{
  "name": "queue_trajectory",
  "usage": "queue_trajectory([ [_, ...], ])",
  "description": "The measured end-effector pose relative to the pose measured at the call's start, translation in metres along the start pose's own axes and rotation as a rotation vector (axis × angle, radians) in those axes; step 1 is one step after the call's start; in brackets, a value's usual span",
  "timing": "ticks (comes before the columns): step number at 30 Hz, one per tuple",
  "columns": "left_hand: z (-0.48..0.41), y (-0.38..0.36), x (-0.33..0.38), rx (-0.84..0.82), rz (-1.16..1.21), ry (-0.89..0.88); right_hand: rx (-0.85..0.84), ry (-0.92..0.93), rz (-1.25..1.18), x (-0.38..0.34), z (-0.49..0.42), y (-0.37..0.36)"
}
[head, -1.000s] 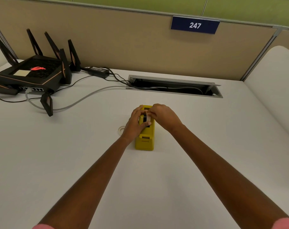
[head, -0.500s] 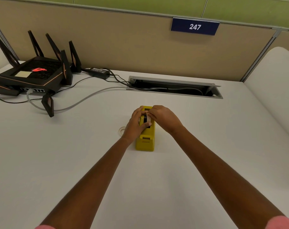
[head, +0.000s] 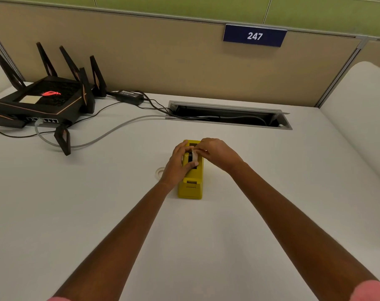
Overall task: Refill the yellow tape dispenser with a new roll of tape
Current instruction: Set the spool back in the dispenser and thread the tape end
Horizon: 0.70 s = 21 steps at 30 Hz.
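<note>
The dispenser (head: pixel 190 181) stands on the table (head: pixel 97 213) just above the middle of the view, its long axis running from 12 to 6 o'clock. Both hands meet over its far half. The left hand (head: pixel 178 165) is wrapped round the dispenser's 9 o'clock side, thumb laid across the top, gripping the body to steady it. The right hand (head: pixel 217 154) comes in from 3 o'clock with its fingertips pinched on the roll (head: pixel 194 156), a pale ring that sits upright in the dark well of the dispenser. Whether the roll is fully seated on its hub cannot be told; the fingers cover that part.

A pale ring (head: pixel 160 171) lies flat on the table at 9 o'clock from the dispenser, just beside the left wrist; it looks like a spent core, though that is a guess.

The dispenser looks like hard plastic with a weighted base, so it should stay put under a light hold on its flanks. The roll will be light and stiff at the rim but sticky at any loose end, best taken by its flat sides or outer edge, not by the adhesive face. The cutter end, likely toothed, is one to keep fingers off.

At 10 o'clock a router (head: pixel 43 101) sits well apart, and a cable hatch (head: pixel 228 115) lies at 12 o'clock.
</note>
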State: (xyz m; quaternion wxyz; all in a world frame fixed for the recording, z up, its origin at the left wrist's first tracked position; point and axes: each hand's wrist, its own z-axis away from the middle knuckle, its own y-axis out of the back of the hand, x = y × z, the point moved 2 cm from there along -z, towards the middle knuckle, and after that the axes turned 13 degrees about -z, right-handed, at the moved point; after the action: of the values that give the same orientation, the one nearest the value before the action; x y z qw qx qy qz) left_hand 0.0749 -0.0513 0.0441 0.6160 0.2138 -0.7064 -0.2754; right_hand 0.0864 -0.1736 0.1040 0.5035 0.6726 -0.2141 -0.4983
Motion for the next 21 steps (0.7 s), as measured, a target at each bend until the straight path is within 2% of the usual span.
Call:
queue_trajectory([
  [13,-0.001,0.0,-0.002,-0.011,0.021,0.013,0.052,0.041,-0.053,-0.004,0.004,0.003],
  [21,-0.002,-0.001,-0.003,0.004,0.042,0.006,0.194,-0.092,0.095,-0.024,-0.002,-0.013],
])
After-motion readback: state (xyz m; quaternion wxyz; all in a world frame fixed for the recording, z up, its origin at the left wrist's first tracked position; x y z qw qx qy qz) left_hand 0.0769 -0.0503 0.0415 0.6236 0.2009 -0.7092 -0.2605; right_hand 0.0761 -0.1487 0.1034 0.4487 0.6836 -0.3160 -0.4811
